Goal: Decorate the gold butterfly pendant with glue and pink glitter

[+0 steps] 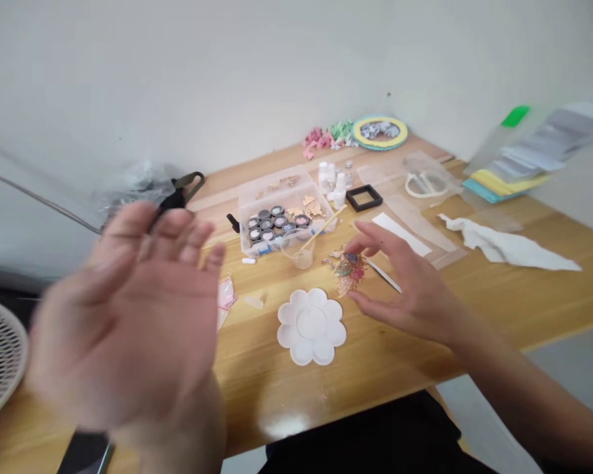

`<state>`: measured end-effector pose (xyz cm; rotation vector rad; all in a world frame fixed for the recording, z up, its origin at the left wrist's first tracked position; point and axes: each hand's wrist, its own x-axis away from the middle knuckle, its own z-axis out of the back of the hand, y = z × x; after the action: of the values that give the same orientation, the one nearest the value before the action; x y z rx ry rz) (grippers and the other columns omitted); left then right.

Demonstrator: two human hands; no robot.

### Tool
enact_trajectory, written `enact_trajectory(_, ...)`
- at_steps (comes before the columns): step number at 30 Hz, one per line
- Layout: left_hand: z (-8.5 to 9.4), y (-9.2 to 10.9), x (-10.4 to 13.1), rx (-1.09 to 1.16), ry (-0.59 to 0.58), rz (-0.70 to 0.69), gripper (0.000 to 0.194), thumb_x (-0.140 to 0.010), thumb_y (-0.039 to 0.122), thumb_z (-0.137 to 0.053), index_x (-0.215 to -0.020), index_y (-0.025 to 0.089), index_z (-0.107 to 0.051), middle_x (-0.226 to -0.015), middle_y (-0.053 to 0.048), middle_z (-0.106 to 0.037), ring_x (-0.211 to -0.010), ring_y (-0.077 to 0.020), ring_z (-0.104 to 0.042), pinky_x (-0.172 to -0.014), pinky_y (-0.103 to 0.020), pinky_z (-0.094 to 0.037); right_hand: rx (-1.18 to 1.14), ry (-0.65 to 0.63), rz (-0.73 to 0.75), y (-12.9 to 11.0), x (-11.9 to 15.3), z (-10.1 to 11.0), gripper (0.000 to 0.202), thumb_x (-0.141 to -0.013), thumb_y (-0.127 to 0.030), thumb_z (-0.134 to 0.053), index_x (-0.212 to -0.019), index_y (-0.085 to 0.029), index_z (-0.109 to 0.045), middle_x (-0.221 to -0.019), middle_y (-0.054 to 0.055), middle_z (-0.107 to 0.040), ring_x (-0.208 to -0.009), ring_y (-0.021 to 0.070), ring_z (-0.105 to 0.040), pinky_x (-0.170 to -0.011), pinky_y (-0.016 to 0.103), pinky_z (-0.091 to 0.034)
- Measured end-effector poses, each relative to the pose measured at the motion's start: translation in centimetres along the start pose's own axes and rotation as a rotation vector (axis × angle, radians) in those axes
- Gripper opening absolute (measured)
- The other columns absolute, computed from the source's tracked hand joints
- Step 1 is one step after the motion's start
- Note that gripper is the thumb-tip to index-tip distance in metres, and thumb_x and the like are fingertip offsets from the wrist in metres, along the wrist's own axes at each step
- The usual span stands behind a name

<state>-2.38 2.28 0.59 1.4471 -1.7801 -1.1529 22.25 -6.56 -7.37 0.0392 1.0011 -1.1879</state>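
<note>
My left hand (138,309) is raised close to the camera, palm showing, with the fingers loosely curled and nothing in them; it is slightly blurred. My right hand (415,289) grips a small multicoloured, gold-edged ornament (352,268) between thumb and fingers, its exact shape too fine to make out. Below and left of that ornament lies a white flower-shaped palette (311,326) with round wells. Behind the palette stands a clear cup (304,260) with a thin wooden stick (326,227) leaning in it. White-handled tweezers (384,275) lie just behind my right hand.
A clear plastic box (244,204) holds several small dark-rimmed pots and gold pieces. Small white bottles (339,187), a black square frame (364,197), scissors (426,184) and a crumpled tissue (514,247) lie farther back and right. At left are a white basket (2,355) and a phone (86,453).
</note>
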Motion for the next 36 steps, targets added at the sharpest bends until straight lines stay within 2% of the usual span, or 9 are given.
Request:
enact_trajectory(1,-2.5,-0.6,-0.5,0.053,0.052,-0.096,0.013,-0.088,0.032,-0.060,-0.094,0.025,-0.070,-0.095,0.004,-0.074,-0.106,-0.0136,-0.065,-0.095,-0.024,-0.052,-0.007,-0.001,0.029,-0.9,-0.9,0.3,0.083,-0.085,-0.021,-0.067,-0.156,-0.032,-0.025,-0.116,0.004,-0.069,-0.102,0.0208,-0.068,-0.094,0.041,-0.057)
enact_trajectory(2,-4.4,-1.1,-0.8,0.078,0.019,-0.031,0.016,-0.089,0.032,-0.058,-0.091,0.022,-0.069,-0.094,-0.001,-0.074,-0.102,-0.0161,-0.067,-0.090,-0.028,-0.055,-0.010,0.005,0.065,-1.7,-1.7,0.6,0.084,-0.085,-0.020,-0.068,-0.156,-0.033,-0.025,-0.117,0.003,-0.069,-0.101,0.0207,-0.068,-0.094,0.042,-0.058)
enact_trajectory(5,-6.0,-2.7,-0.8,0.181,-0.178,0.408,0.031,-0.094,0.045,-0.051,-0.100,0.019,-0.066,-0.102,-0.010,-0.075,-0.108,-0.0261,-0.070,-0.091,-0.040,-0.056,-0.001,0.006,0.120,-3.4,-3.4,0.6,0.081,-0.087,-0.022,-0.067,-0.156,-0.035,-0.026,-0.130,0.004,-0.067,-0.114,0.0232,-0.068,-0.101,0.044,-0.057)
enact_trajectory(8,-4.7,-3.2,0.0,0.236,-0.307,0.596,0.037,-0.090,0.048,-0.057,-0.108,0.017,-0.063,-0.111,-0.014,-0.074,-0.113,-0.0314,-0.069,-0.094,-0.043,-0.056,-0.031,-0.020,0.184,-4.1,-3.9,0.0,0.078,-0.089,-0.020,-0.064,-0.156,-0.033,-0.027,-0.138,0.004,-0.064,-0.121,0.0235,-0.066,-0.101,0.042,-0.057)
enact_trajectory(20,-0.8,-2.6,2.5,0.262,-0.330,0.554,0.047,-0.095,0.055,-0.050,-0.110,0.015,-0.070,-0.117,-0.012,-0.075,-0.124,-0.0332,-0.066,-0.103,-0.042,-0.053,-0.114,-0.094,0.202,-5.7,-3.0,-3.2,0.084,-0.091,-0.028,-0.068,-0.160,-0.034,-0.020,-0.137,0.004,-0.065,-0.122,0.0236,-0.065,-0.099,0.039,-0.059)
enact_trajectory(25,1.4,-3.1,3.4,0.327,-0.231,0.574,0.054,-0.096,0.056,-0.046,-0.118,0.012,-0.067,-0.124,-0.016,-0.073,-0.131,-0.0353,-0.061,-0.109,-0.046,-0.048,-0.133,-0.188,0.201,-6.3,-3.1,-4.3,0.073,-0.091,-0.030,-0.070,-0.153,-0.030,-0.032,-0.139,0.005,-0.063,-0.126,0.0245,-0.062,-0.103,0.041,-0.056)
enact_trajectory(30,5.4,-4.4,4.5,0.393,-0.031,0.611,0.056,-0.099,0.054,-0.041,-0.123,0.008,-0.063,-0.121,-0.017,-0.074,-0.122,-0.0328,-0.067,-0.110,-0.046,-0.045,-0.053,-0.206,0.168,-5.6,-2.3,-5.1,0.055,-0.093,-0.032,-0.069,-0.141,-0.021,-0.046,-0.127,0.011,-0.066,-0.118,0.0237,-0.064,-0.100,0.040,-0.056)
enact_trajectory(33,8.0,-5.4,5.5,0.416,0.156,0.646,0.050,-0.101,0.049,-0.039,-0.123,0.010,-0.061,-0.122,-0.016,-0.074,-0.115,-0.0267,-0.071,-0.110,-0.042,-0.045,-0.004,-0.165,0.088,-4.4,-1.1,-6.0,0.029,-0.093,-0.026,-0.067,-0.121,-0.022,-0.059,-0.114,0.007,-0.070,-0.107,0.0218,-0.068,-0.092,0.037,-0.058)
enact_trajectory(36,9.7,-6.1,6.4,0.425,0.242,0.660,0.050,-0.101,0.049,-0.039,-0.126,0.011,-0.058,-0.127,-0.016,-0.072,-0.118,-0.0271,-0.069,-0.112,-0.043,-0.044,-0.018,-0.212,0.012,-3.9,0.1,-7.3,0.023,-0.093,-0.025,-0.065,-0.116,-0.023,-0.061,-0.103,0.004,-0.073,-0.093,0.0194,-0.071,-0.081,0.034,-0.059)
